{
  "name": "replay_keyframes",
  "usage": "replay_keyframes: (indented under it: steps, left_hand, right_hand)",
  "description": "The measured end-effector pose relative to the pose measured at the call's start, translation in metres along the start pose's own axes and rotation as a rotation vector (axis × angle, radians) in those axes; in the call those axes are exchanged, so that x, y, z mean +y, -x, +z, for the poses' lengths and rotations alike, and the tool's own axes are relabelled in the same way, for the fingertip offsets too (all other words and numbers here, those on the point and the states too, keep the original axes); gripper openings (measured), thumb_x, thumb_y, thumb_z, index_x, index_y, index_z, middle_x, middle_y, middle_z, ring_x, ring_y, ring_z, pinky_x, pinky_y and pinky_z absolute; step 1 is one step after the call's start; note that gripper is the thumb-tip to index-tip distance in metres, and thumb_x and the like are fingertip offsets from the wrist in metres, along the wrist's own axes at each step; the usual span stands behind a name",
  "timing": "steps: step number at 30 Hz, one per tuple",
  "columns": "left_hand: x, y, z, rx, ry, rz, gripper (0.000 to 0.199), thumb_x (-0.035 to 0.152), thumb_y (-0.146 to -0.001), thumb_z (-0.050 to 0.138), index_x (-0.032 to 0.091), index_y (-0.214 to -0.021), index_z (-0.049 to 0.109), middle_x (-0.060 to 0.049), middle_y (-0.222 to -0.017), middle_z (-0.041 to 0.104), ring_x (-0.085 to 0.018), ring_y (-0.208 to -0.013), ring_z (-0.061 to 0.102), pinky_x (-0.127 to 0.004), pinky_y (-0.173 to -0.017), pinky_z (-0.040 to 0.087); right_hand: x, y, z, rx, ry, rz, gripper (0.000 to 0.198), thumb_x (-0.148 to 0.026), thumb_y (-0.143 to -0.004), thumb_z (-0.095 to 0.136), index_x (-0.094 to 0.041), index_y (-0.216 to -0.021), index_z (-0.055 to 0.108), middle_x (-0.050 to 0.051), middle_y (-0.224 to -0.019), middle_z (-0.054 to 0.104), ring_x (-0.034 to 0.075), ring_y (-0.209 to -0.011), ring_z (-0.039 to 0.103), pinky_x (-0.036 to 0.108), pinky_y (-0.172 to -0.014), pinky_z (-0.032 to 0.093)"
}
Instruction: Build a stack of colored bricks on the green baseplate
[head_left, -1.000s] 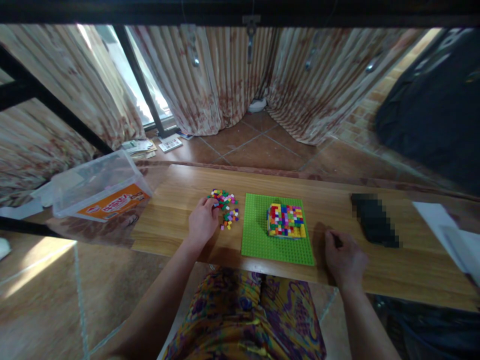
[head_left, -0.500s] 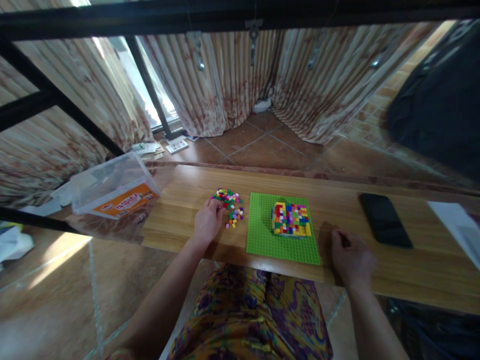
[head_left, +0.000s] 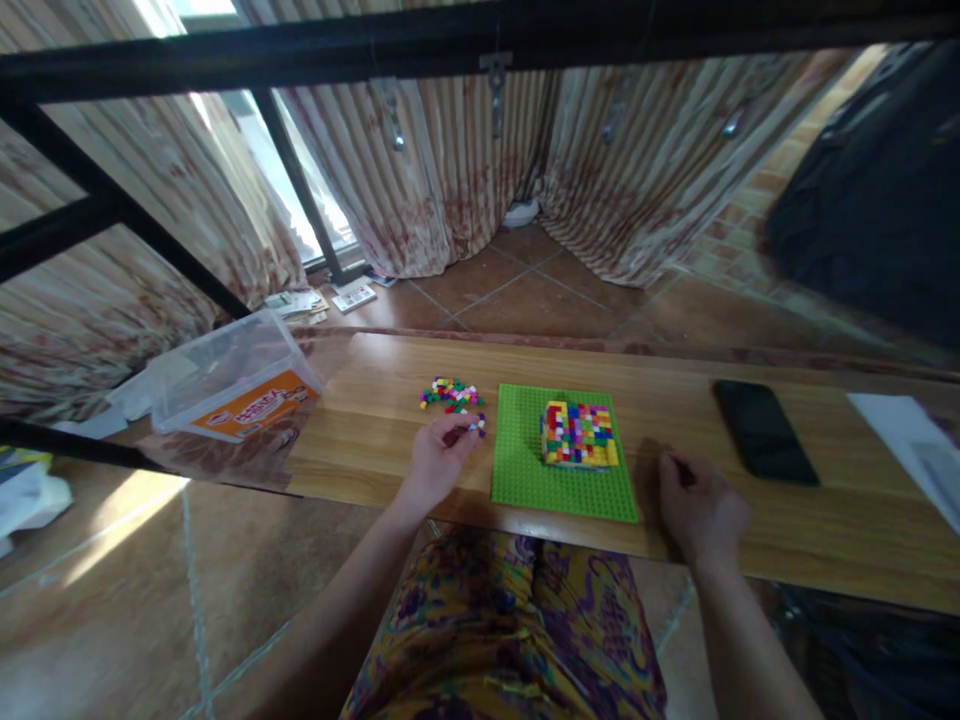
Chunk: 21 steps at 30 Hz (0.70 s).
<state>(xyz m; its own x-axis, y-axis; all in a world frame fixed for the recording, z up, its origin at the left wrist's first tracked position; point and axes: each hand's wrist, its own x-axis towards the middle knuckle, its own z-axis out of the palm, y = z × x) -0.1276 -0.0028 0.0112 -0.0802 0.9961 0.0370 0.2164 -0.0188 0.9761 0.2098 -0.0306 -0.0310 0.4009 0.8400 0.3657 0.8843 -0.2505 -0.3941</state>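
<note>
My left hand (head_left: pixel 437 462) is closed in a pinch at the near edge of the loose building bricks (head_left: pixel 454 392), with a tiny building brick (head_left: pixel 473 427) at its fingertips. Its fingers partly cover the bricks close to them. To the right lies a green baseplate (head_left: pixel 517 480), on which stands a block built of multicoloured bricks (head_left: pixel 579 436). Beyond the plate's right edge, my right hand (head_left: pixel 703 508) rests on the table in a loose fist, and nothing shows in it.
The wooden table (head_left: pixel 360 430) also bears a black phone (head_left: pixel 765 430) and a white sheet of paper (head_left: pixel 900 435) at the right. A clear plastic box (head_left: pixel 232 375) with an orange label stands to the left. A black metal bar (head_left: pixel 450 40) crosses above.
My left hand has moved right and slightly nearer, from the left side of the loose bricks to their near right side. My right hand keeps its place and its curl.
</note>
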Motion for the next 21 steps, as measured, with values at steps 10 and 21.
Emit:
replay_keyframes:
  steps: [10, 21]
  left_hand:
    - [0.033, 0.009, 0.051, -0.223, -0.297, 0.287, 0.017, 0.017, -0.088, 0.055, 0.022, -0.093, 0.071, -0.003, -0.09, 0.072, -0.016, -0.082, 0.066, -0.029, -0.079, 0.053]
    - [0.037, -0.012, 0.067, -0.2, -0.308, 0.324, 0.013, 0.016, -0.086, 0.058, 0.02, -0.086, 0.071, -0.004, -0.083, 0.07, -0.014, -0.076, 0.064, -0.026, -0.071, 0.051]
  right_hand:
    - [-0.003, 0.0, 0.001, 0.014, -0.073, -0.007, 0.036, -0.041, -0.089, 0.046, -0.016, -0.09, 0.071, 0.011, -0.088, 0.071, 0.02, -0.074, 0.058, 0.028, -0.062, 0.035]
    - [-0.009, 0.0, -0.004, -0.019, -0.136, 0.008, 0.036, -0.042, -0.09, 0.046, -0.016, -0.09, 0.071, 0.01, -0.089, 0.071, 0.019, -0.075, 0.06, 0.028, -0.064, 0.038]
